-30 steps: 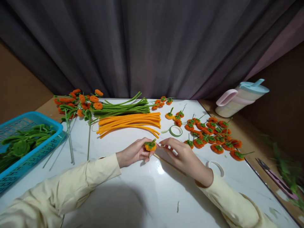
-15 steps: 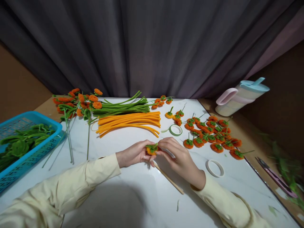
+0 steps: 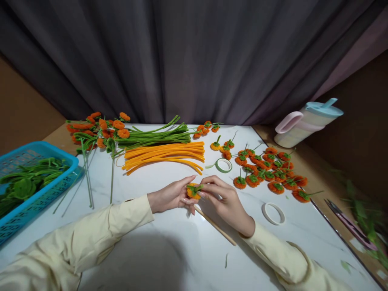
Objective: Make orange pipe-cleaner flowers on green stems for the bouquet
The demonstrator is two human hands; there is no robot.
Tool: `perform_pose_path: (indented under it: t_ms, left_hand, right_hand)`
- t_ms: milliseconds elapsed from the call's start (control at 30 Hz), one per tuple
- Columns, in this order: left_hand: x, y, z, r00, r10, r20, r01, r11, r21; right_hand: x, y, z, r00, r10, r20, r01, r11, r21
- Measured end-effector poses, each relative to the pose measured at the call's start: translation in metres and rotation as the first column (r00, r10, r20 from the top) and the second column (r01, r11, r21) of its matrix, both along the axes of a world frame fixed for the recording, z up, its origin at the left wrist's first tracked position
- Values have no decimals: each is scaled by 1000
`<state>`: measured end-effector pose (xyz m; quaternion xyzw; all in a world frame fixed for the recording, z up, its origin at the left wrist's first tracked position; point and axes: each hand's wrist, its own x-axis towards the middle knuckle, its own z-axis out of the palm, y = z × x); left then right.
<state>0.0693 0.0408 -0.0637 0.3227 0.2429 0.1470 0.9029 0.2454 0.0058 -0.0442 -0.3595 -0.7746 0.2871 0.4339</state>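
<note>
My left hand [image 3: 173,197] cradles a small fuzzy yellow-orange flower [image 3: 192,191] made of pipe cleaner, with a green top. Thumb and fingers of my right hand [image 3: 224,202] pinch the green stem at the flower's right side. A thin wooden stick [image 3: 216,227] slants down to the right from below my left fingers; whether they grip its upper end is hidden. Beyond the hands lie bundles of orange pipe cleaners [image 3: 163,155] and green pipe cleaners [image 3: 157,136]. A roll of green tape [image 3: 223,165] rests just past my right hand.
Many orange flower heads [image 3: 275,186] spread over the right of the white table [image 3: 145,252]. Finished-looking stemmed flowers [image 3: 103,124] lie back left. A blue basket [image 3: 71,161] with green pieces stands left. At right are a white ring [image 3: 273,213], pink-handled scissors [image 3: 353,226] and a jug [image 3: 298,127].
The flower has turned in my left hand so more of its yellow-orange side shows and its green stem points right. My right hand has shifted slightly, still at the stem.
</note>
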Motion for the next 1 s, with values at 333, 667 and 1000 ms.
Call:
perform_pose_path:
  t_ms: [333, 667, 1000]
  left_hand:
    - [-1, 2, -1, 1000, -26, -1, 26, 994, -107]
    - [-3, -2, 7, 984, 26, 177, 10, 980, -200]
    - [-7, -5, 8, 974, 24, 227, 16, 984, -176]
  right_hand:
    - [0, 3, 0, 999, 9, -48, -11, 998, -59]
    - [6, 5, 2, 999, 0, -48, 0, 1000, 3]
    - [8, 5, 6, 999, -28, -16, 29, 993, 114]
